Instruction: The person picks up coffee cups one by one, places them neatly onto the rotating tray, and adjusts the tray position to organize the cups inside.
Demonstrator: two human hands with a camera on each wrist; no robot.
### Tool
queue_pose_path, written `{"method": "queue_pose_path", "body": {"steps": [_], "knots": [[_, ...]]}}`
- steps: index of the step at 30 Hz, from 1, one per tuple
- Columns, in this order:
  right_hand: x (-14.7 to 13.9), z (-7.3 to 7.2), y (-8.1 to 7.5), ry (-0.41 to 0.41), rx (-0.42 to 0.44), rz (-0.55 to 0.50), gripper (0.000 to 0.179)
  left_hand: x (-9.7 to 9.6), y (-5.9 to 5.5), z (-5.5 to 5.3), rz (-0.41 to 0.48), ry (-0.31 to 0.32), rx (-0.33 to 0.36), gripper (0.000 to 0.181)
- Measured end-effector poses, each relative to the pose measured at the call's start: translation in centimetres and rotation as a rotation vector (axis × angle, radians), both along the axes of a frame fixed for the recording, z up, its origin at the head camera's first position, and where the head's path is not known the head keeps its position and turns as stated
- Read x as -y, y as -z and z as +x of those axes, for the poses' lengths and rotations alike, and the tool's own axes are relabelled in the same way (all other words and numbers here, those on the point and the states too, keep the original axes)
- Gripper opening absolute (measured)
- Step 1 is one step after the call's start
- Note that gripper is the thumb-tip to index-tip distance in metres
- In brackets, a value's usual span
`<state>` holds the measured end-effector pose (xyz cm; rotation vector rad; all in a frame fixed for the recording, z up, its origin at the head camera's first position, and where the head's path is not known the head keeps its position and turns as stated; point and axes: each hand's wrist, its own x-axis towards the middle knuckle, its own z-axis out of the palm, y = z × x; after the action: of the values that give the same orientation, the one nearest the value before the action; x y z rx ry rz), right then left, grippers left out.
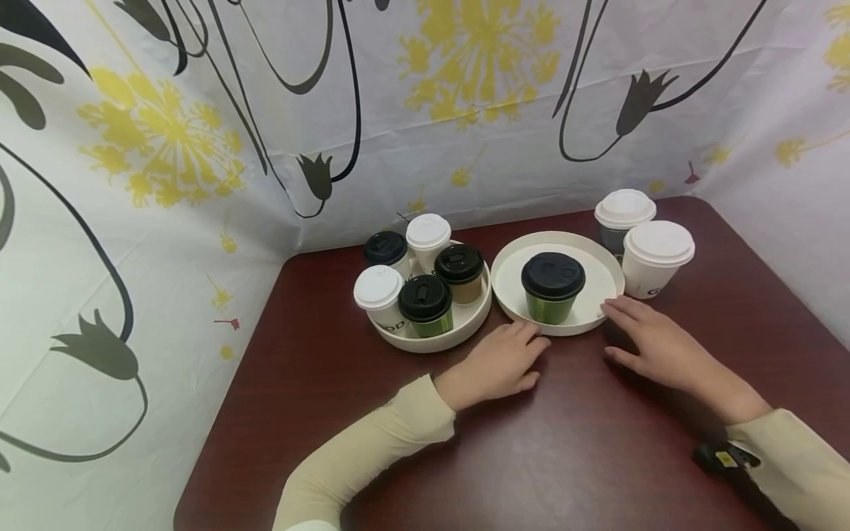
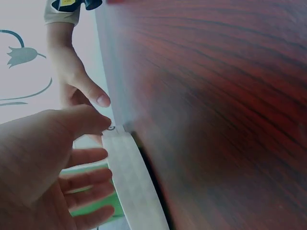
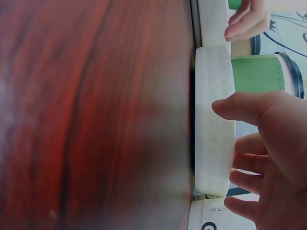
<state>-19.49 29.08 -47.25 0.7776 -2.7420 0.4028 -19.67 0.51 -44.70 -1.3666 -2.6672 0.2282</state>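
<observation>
A round white tray (image 1: 510,286) holds one green paper cup (image 1: 550,310) with a black lid. My left hand (image 1: 496,363) is at the front rim of this tray, its fingers extended and relaxed. On the tray's right side is my right hand (image 1: 664,352), fingertips at the rim and thumb spread away. In the right wrist view the green cup (image 3: 256,73) stands upright beyond the thumb. The left wrist view shows the tray's side wall (image 2: 136,184) close to the left fingers, with nothing gripped.
Left of it, a second white tray (image 1: 432,344) carries several lidded cups, some with black lids (image 1: 425,297), some white (image 1: 378,286). Two white-lidded cups (image 1: 657,254) stand on the table at the right. A patterned cloth (image 1: 372,147) hangs behind the dark red table (image 1: 564,457).
</observation>
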Motion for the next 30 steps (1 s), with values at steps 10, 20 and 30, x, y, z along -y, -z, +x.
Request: {"method": "queue_pose_path", "body": {"steps": [10, 20, 30], "knots": [[1.0, 0.9, -0.2, -0.014, -0.014, 0.003, 0.072, -0.9, 0.0, 0.5, -0.034, 0.102, 0.076, 0.054], [2.0, 1.8, -0.3, -0.015, -0.029, 0.025, 0.073, -1.3, 0.4, 0.6, -0.052, 0.106, 0.065, 0.073], [2.9, 2.2, -0.4, -0.036, -0.048, 0.044, 0.073, -1.7, 0.8, 0.3, -0.061, 0.067, 0.088, 0.077]]}}
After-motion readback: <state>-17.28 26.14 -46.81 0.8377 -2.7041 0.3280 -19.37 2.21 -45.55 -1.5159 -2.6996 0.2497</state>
